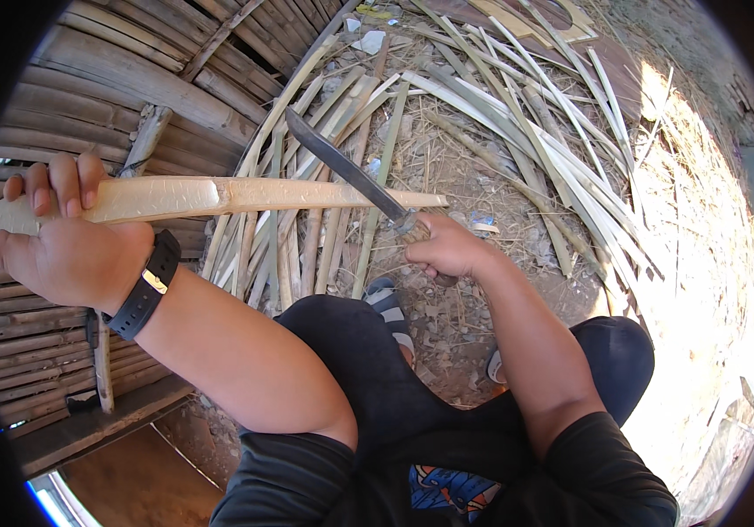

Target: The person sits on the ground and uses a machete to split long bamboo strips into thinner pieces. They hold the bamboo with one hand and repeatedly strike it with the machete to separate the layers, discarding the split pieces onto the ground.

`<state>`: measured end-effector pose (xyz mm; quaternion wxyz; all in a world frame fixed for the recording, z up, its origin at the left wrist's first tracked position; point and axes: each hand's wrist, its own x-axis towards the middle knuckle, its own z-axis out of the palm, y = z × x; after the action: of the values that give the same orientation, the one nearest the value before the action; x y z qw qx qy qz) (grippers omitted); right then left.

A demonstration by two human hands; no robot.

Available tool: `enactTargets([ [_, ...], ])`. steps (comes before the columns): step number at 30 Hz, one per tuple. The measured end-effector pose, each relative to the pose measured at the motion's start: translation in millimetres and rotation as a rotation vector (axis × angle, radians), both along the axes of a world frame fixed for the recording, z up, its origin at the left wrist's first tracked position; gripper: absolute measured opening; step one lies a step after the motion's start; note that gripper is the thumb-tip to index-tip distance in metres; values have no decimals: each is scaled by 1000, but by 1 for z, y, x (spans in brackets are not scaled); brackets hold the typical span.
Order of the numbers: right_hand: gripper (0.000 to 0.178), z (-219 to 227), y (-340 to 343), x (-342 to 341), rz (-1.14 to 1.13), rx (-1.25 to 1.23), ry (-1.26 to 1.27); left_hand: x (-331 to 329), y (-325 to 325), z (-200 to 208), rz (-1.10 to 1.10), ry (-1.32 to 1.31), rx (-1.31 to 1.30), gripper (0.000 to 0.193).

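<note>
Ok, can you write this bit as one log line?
left fingers: gripping split bamboo | right fingers: gripping machete by handle | machete: crosses bamboo, contact unclear | ground: loose bamboo strips

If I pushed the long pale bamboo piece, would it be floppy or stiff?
The bamboo piece is probably stiff near the left hand, where it looks broad. Its narrow tip, past the knife, may bend more easily because it tapers there. It might be fairly light for its length, as only one hand grips it.

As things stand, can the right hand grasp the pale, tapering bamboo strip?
Probably not: the right hand is near the narrow end of the strip, but closed around a dark-bladed, wooden-handled knife.
</note>
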<state>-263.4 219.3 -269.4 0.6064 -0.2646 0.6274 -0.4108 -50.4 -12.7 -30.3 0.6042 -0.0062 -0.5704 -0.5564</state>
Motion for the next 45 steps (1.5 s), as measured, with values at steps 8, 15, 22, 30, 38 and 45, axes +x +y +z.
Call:
enactTargets([
  [8, 31, 17, -22, 25, 76, -260, -16, -8, 11, 4, -101, -5, -31, 64],
  [15, 31, -70, 6, 7, -184, 33, -77, 0, 2, 0, 152, -22, 1, 62],
  [22, 20, 18, -22, 26, 24, -213, -60, -5, 9, 5, -69, -17, -31, 64],
  [30, 22, -75, -4, 37, -321, -95, -154, -5, 6, 0, 48, 1, -14, 63],
  [38, 38, -31, -15, 37, -169, -121, -73, -9, 14, 4, -41, -5, -35, 63],
  [45, 31, -81, -18, 56, -281, -240, 120, -6, 3, -2, -48, 4, 4, 62],
])
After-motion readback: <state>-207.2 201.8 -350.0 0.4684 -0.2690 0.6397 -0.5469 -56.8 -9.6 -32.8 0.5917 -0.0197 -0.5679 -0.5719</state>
